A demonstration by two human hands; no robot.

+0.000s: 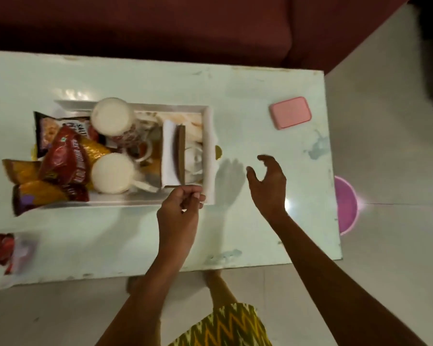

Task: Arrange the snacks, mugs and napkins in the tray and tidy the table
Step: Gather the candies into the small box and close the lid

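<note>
- The tray's [208,156] near right corner is pinched by the curled left hand [179,216].
- The right hand [269,182] is held open, empty, above the table [260,101].

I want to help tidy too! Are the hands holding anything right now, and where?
The left hand pinches the near corner of the napkin holder in the tray, though blur leaves this uncertain. The right hand is open and holds nothing.

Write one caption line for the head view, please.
Left hand at the corner of the filled tray, right hand open above the table.
</note>
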